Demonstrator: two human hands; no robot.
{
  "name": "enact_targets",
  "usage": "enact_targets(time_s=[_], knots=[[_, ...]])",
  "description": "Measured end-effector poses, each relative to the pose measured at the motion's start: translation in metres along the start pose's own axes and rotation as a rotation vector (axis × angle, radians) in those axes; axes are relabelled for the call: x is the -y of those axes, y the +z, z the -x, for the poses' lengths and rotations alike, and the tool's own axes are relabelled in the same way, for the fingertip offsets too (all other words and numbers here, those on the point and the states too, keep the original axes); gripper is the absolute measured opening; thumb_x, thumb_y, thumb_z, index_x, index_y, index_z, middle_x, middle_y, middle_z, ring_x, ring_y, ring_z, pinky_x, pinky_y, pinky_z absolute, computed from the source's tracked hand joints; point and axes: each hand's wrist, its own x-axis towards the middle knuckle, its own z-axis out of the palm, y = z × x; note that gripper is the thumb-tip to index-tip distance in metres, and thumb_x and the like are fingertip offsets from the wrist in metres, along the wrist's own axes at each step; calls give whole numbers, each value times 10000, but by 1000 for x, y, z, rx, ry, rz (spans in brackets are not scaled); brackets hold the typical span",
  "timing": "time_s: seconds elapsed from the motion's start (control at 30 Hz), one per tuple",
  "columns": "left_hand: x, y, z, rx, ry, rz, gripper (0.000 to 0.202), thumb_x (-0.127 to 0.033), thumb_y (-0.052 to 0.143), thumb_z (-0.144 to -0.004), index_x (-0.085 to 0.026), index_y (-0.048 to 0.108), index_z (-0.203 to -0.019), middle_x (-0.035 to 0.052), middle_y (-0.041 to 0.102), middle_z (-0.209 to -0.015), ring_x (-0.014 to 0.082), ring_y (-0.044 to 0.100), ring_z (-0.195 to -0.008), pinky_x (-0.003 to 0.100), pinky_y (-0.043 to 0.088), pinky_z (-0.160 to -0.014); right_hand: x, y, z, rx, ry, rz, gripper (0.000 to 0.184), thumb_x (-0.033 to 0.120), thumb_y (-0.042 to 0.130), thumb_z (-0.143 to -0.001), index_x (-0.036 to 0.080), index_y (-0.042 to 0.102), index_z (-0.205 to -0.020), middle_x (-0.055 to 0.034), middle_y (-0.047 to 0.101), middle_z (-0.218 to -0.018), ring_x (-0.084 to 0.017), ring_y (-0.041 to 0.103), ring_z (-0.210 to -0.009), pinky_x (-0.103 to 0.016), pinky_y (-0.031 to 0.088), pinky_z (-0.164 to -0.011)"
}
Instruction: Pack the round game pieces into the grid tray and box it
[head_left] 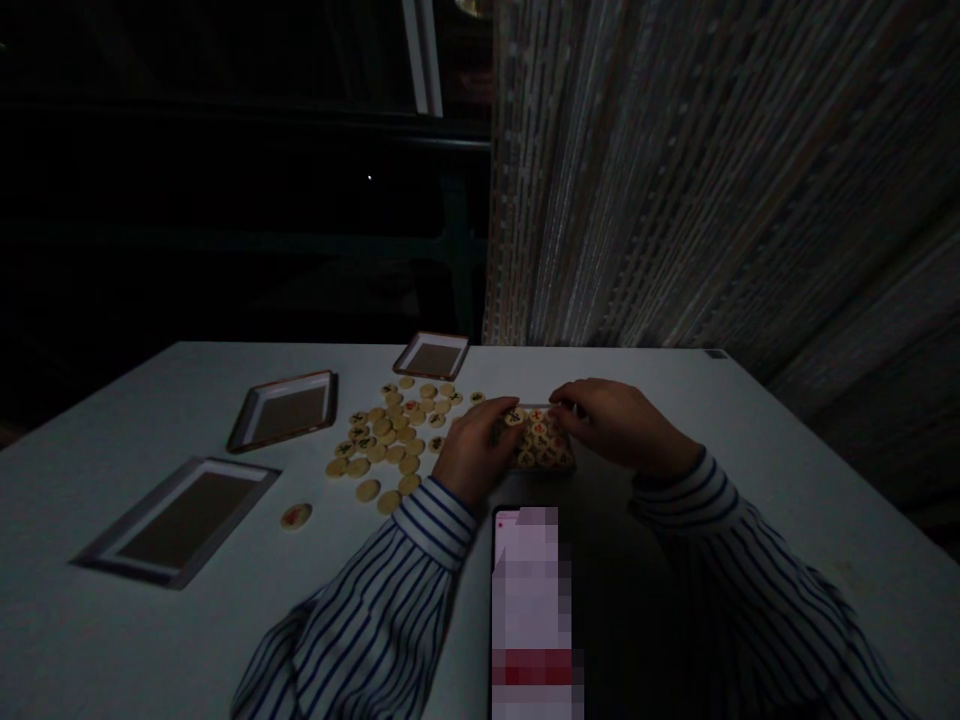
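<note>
In front of me lies a small box [562, 466] filled with rows of round wooden xiangqi pieces [544, 440] marked in red and black characters. At its left back corner, my left hand [478, 450] has thumb and index finger closed around one xiangqi piece [514, 416] with a black mark. My right hand [626, 422] is curled over the right back corner of the box, its fingertips on the rim. To the left of my left hand, many loose xiangqi pieces [395, 453] are scattered, some face up. One red-marked piece [296, 516] lies apart from them.
Three shallow trays or lids stand on the white table [337, 600]: one at the back [431, 358], one at left [285, 408], one nearer [180, 522]. A phone [529, 610] with a lit screen lies between my forearms. A string curtain [600, 180] hangs behind the table.
</note>
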Motion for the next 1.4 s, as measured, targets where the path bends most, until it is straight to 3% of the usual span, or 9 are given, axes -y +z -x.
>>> enact_targets(time_s=[0.13,0.37,0.7,1.4], knots=[[1,3,-13,13,-4,19,323,-291,543,-781,-179,566,-1083,59,640,-1046,179,590,-954,331,469,-853,-4,2,-1,-7,12,8,247,281,437,-840,175,613,-977,-50,665,-889,-159,585,-770,-272,405,-666],[-1,-4,-37,177,49,30,327,-299,547,-773,-187,577,-1080,47,648,-1046,175,600,-944,313,459,-862,-12,5,-2,0,52,22,245,289,443,-838,183,610,-981,-44,666,-886,-160,585,-783,-267,390,-660],[2,-6,-40,309,43,-20,356,-283,555,-772,-212,553,-1120,38,656,-1024,187,604,-931,329,472,-828,-17,11,-4,-5,109,-30,170,255,458,-823,195,613,-856,-23,655,-785,-129,565,-680,-239,352,-594],[6,2,-39,239,101,42,388,-229,566,-763,-182,513,-1145,70,635,-1079,190,589,-988,319,468,-844,-12,31,-22,-2,216,-680,117,251,509,-763,165,567,-816,4,621,-662,-105,572,-596,-206,406,-530]])
